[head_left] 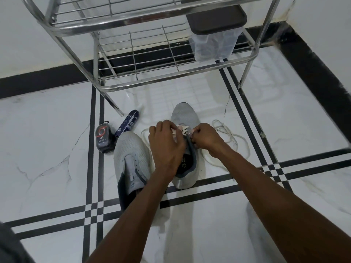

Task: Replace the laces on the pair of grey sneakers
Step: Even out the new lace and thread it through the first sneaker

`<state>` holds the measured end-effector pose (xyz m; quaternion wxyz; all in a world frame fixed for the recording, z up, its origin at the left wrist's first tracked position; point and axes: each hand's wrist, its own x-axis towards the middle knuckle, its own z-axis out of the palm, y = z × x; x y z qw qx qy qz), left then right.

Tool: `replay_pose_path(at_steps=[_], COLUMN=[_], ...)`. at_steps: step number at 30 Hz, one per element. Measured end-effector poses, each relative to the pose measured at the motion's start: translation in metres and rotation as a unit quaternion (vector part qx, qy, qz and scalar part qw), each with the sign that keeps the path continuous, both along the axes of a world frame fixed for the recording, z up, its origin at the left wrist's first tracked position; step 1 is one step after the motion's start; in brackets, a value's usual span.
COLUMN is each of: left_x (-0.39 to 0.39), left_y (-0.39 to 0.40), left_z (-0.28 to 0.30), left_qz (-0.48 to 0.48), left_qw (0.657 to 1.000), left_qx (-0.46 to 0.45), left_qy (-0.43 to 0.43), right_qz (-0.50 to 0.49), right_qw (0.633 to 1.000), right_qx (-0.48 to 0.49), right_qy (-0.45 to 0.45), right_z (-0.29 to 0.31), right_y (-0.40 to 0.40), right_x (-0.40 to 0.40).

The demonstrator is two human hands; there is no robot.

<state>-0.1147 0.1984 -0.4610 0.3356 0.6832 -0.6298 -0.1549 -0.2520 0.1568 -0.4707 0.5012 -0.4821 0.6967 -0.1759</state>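
Two grey sneakers stand on the white marble floor. The left sneaker (pixel 131 156) has bare eyelets and no lace. The right sneaker (pixel 183 116) has a pale pink lace (pixel 182 130) crossed through its front eyelets. My left hand (pixel 167 143) lies over that shoe's tongue and pinches the lace at its left side. My right hand (pixel 206 137) pinches a lace end at the shoe's right eyelets. A loose white lace (pixel 229 137) lies coiled on the floor to the right of the shoe.
A steel wire shoe rack (pixel 152 76) stands just beyond the shoes, with a clear tub and dark lid (pixel 214 35) on its lower shelf. A dark shoe-polish sponge (pixel 103 139) and a blue tube (pixel 128 123) lie left of the sneakers. Black skirting runs along the walls.
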Motion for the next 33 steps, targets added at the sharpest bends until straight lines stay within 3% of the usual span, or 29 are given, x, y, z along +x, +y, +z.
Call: replay_pose_path(at_steps=[3, 7, 9, 11, 13, 15, 17, 21, 22, 24, 26, 28, 31, 33], left_x=[-0.012, -0.012, -0.012, -0.011, -0.011, -0.013, -0.015, -0.013, -0.012, -0.011, -0.01, -0.008, -0.007, -0.01], left_y=[0.009, 0.007, 0.007, 0.009, 0.013, 0.014, 0.013, 0.011, 0.011, 0.012, 0.013, 0.016, 0.017, 0.014], left_z=[0.004, 0.002, -0.001, -0.001, -0.003, -0.003, -0.003, -0.004, -0.005, -0.006, -0.008, -0.01, -0.011, -0.01], left_qz=[-0.012, 0.004, 0.019, 0.027, 0.034, 0.03, 0.015, 0.01, 0.012, 0.018, 0.016, 0.016, 0.016, 0.013], left_qw=[0.988, 0.988, 0.987, 0.986, 0.986, 0.986, 0.987, 0.987, 0.987, 0.987, 0.987, 0.987, 0.988, 0.989], left_qx=[0.152, 0.152, 0.155, 0.156, 0.155, 0.158, 0.155, 0.15, 0.151, 0.15, 0.148, 0.145, 0.14, 0.136], left_qy=[0.023, 0.036, 0.04, 0.043, 0.044, 0.042, 0.041, 0.051, 0.051, 0.052, 0.059, 0.06, 0.062, 0.06], right_qz=[-0.022, -0.036, -0.151, -0.263, -0.198, -0.028, 0.12, 0.19, 0.174, 0.004, -0.213, -0.264, -0.045, 0.131], right_qw=[0.999, 0.996, 0.983, 0.942, 0.944, 0.962, 0.955, 0.925, 0.925, 0.943, 0.901, 0.87, 0.935, 0.931], right_qx=[0.0, -0.018, -0.093, -0.207, -0.254, -0.243, -0.233, -0.271, -0.28, -0.295, -0.338, -0.36, -0.269, -0.251], right_qy=[-0.049, -0.075, -0.044, 0.006, 0.067, 0.121, 0.139, 0.185, 0.188, 0.153, 0.168, 0.209, 0.226, 0.231], right_z=[0.001, 0.014, 0.012, 0.01, 0.009, -0.001, -0.01, -0.015, -0.012, -0.002, 0.009, 0.011, 0.002, -0.008], right_y=[0.003, 0.001, -0.007, -0.013, -0.01, -0.001, 0.008, 0.009, 0.007, -0.002, -0.012, -0.015, -0.007, 0.0], right_x=[-0.005, -0.019, -0.041, -0.063, -0.068, -0.059, -0.044, -0.022, -0.023, -0.041, -0.075, -0.094, -0.069, -0.039])
